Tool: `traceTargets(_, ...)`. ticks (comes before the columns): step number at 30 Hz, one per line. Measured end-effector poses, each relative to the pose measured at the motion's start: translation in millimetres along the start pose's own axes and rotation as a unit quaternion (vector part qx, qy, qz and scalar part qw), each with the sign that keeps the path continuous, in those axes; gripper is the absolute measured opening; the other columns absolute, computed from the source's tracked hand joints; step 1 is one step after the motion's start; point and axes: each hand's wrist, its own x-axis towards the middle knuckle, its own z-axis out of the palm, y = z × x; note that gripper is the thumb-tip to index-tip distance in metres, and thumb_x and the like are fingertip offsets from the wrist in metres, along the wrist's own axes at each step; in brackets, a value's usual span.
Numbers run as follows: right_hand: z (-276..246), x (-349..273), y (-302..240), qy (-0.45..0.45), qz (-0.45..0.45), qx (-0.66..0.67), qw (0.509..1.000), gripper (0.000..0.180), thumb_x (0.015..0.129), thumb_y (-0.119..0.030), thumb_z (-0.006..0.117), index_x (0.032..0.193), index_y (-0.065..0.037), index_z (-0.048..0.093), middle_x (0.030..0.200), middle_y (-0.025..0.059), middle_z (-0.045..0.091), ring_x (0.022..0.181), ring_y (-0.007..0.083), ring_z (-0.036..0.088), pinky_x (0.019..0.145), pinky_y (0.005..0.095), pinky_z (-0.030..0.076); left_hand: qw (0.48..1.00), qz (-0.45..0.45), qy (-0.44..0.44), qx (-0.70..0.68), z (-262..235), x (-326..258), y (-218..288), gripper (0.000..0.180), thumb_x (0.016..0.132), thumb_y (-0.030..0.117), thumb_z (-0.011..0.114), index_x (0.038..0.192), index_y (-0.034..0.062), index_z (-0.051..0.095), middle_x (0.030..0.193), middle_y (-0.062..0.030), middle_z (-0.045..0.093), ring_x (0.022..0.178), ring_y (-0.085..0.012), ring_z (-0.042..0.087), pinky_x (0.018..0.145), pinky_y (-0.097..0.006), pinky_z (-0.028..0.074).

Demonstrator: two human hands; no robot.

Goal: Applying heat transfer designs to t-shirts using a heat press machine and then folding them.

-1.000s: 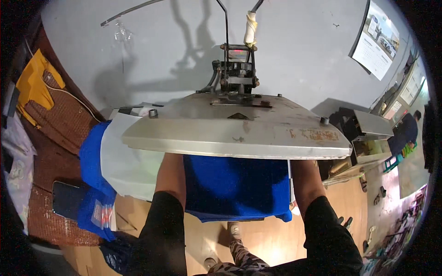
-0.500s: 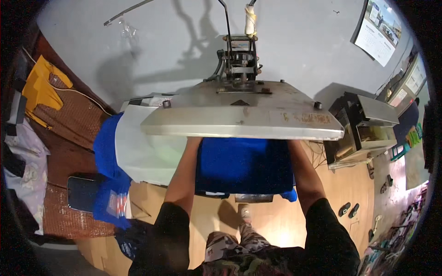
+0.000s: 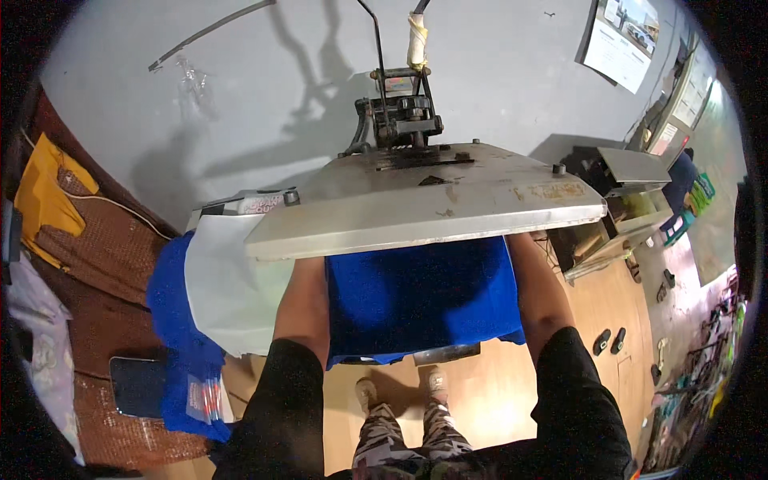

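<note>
A heat press with a heavy grey metal upper plate [image 3: 432, 192] stands open in front of me. Below the plate lies a blue fabric piece [image 3: 424, 300], probably a garment, its near edge hanging over the front. Both my forearms reach under the plate, the left forearm [image 3: 304, 308] along the fabric's left side and the right forearm [image 3: 544, 288] along its right side. The plate hides both hands, so their grip on the fabric cannot be seen. Left of the press, a large white sheet [image 3: 228, 296] covers more blue fabric [image 3: 164, 280].
The press's lever handle [image 3: 417, 40] rises before the grey wall. A phone-like dark slab [image 3: 136, 386] lies on a brown woven cover [image 3: 96, 304] at left. At right stand a small metal cabinet [image 3: 632, 172] and a pair of slippers [image 3: 610, 342] on the floor.
The blue fabric lies wider and its near edge hangs closer to me. My view has shifted slightly, and both my feet show now where one showed before.
</note>
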Motion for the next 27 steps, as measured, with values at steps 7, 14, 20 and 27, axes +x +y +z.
traceTargets(7, 33.6, -87.8, -74.7, -0.232, -0.162, -0.355, 0.891, 0.071, 0.093, -0.059, 0.045, 0.145, -0.011, 0.038, 0.15, 0.0156, 0.037, 0.137, 0.036, 0.034, 0.109, 0.057, 0.027, 0.961, 0.272, 0.04, -0.035, -28.0, -90.1, 122.3, 0.05, 0.095, 0.04, 0.055, 0.128, 0.002, 0.058, 0.126, -0.0208, 0.06, 0.118, -0.0356, 0.055, 0.101, -0.042, 0.042)
traceTargets(14, -49.1, -201.1, -134.9, -0.156, -0.127, -0.376, 0.904, 0.08, 0.09, -0.066, 0.044, 0.148, -0.012, 0.036, 0.155, 0.016, 0.029, 0.145, 0.0354, 0.023, 0.112, 0.0617, 0.018, 0.961, 0.204, 0.082, 0.166, -59.0, -258.5, 122.4, 0.08, 0.091, 0.06, 0.049, 0.147, 0.0048, 0.034, 0.148, -0.0269, 0.034, 0.139, -0.0417, 0.032, 0.107, -0.062, 0.026)
traceTargets(20, -117.0, -263.7, -113.1, -0.187, -0.007, -0.322, 0.928, 0.078, 0.091, -0.057, 0.051, 0.152, -0.013, 0.028, 0.158, 0.0186, 0.022, 0.144, 0.0401, 0.021, 0.112, 0.0615, 0.017, 0.991, 0.096, -0.008, 0.093, -108.4, -324.5, 54.9, 0.081, 0.091, 0.061, 0.049, 0.145, 0.0023, 0.037, 0.142, -0.0302, 0.04, 0.133, -0.0424, 0.038, 0.107, -0.058, 0.03)
traceTargets(27, -115.8, -291.9, -120.1, -0.11, 0.028, -0.413, 0.904, 0.062, 0.092, -0.044, 0.058, 0.141, -0.008, 0.045, 0.15, 0.026, 0.033, 0.136, 0.0435, 0.034, 0.111, 0.0525, 0.026, 0.993, -0.004, 0.093, -0.067, -141.7, -347.1, -2.4, 0.062, 0.088, 0.042, 0.061, 0.131, -0.002, 0.049, 0.12, -0.0282, 0.054, 0.117, -0.0433, 0.048, 0.101, -0.05, 0.037)
